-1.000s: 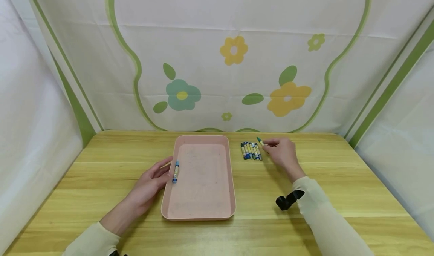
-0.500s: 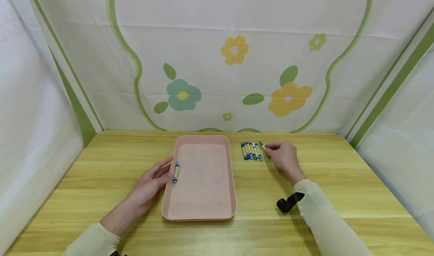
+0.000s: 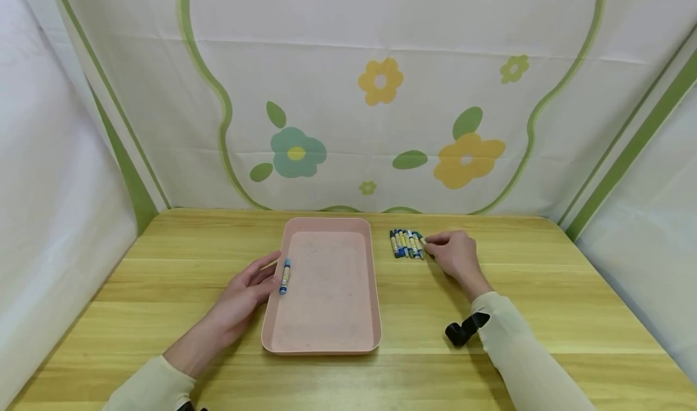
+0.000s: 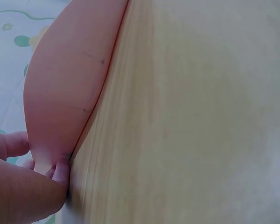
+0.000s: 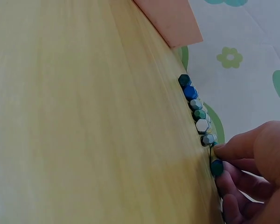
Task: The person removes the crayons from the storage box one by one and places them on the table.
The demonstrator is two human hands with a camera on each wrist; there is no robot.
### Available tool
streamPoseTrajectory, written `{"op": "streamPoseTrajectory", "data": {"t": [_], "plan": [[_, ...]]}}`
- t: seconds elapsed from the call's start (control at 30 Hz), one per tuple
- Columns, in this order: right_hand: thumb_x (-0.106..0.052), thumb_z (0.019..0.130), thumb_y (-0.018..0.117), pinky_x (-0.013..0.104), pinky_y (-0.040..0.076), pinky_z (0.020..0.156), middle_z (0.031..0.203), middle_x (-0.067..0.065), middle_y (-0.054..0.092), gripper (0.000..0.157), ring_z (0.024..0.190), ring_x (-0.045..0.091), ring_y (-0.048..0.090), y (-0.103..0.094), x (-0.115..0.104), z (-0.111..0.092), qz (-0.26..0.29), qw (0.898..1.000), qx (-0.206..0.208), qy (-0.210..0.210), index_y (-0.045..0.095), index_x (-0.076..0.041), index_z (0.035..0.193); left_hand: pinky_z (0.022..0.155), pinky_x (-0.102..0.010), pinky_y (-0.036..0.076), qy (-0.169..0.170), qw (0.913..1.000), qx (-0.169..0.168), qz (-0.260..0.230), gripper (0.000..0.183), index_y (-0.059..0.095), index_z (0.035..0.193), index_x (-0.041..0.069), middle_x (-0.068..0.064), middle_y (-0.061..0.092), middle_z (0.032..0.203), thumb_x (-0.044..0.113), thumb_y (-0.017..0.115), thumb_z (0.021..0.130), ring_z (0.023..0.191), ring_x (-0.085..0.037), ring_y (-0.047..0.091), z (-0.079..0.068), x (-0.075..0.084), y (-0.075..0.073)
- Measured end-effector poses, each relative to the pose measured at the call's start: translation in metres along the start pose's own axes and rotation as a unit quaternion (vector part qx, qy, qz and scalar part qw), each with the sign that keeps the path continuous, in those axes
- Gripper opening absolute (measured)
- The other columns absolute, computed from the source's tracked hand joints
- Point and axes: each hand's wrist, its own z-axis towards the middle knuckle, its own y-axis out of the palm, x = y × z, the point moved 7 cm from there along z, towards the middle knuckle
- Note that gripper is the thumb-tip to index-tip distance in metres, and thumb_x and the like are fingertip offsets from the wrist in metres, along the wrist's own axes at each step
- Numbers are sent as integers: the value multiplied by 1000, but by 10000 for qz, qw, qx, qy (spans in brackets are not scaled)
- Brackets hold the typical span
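Observation:
In the head view my right hand (image 3: 454, 255) pinches a green crayon (image 3: 422, 238) between thumb and fingers, at the right end of a row of crayons (image 3: 403, 244). The right wrist view shows the held crayon's dark green end (image 5: 217, 168) low at the table, beside the row's last crayon (image 5: 207, 140). My left hand (image 3: 242, 296) lies along the left side of a pink tray (image 3: 327, 290), its extended fingers touching the outer wall. Inside the tray, a light blue crayon (image 3: 285, 276) leans by the left wall.
The wooden table (image 3: 435, 374) ends at a white curtain (image 3: 337, 96) printed with flowers, which also closes off both sides. The tray stands between the left hand and the row of crayons.
My right hand has come slightly down, bringing the green crayon from a spot apart from the row to right against its end. The left hand keeps its place at the tray.

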Motion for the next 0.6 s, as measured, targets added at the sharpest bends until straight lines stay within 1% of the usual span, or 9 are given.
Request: {"op": "streamPoseTrajectory", "data": {"t": [0.23, 0.47, 0.6], "plan": [[-30, 102, 71, 57, 51, 112, 129, 16, 76, 29, 133, 40, 63, 2, -2, 0, 90, 9998, -157, 128, 81, -11, 122, 115, -24, 44, 15, 10000, 6, 10, 63, 33, 167, 21, -13, 28, 176, 15, 57, 109, 162, -30, 31, 1, 0, 0], [-31, 102, 70, 57, 51, 113, 134, 17, 74, 31, 135, 40, 61, 2, -5, -1, 190, 9993, -233, 211, 80, -12, 125, 107, -16, 47, 59, 10000, 15, -13, 63, 33, 167, 19, -13, 29, 175, 14, 57, 109, 161, -30, 32, 2, 0, -1], [-32, 102, 70, 55, 52, 110, 135, 17, 74, 32, 134, 38, 62, 1, -6, -1, 248, 9990, -234, 301, 80, -12, 125, 106, -15, 47, 45, 10000, 17, -12, 64, 33, 167, 19, -13, 29, 175, 14, 57, 109, 161, -30, 31, 2, -1, -2]]}}
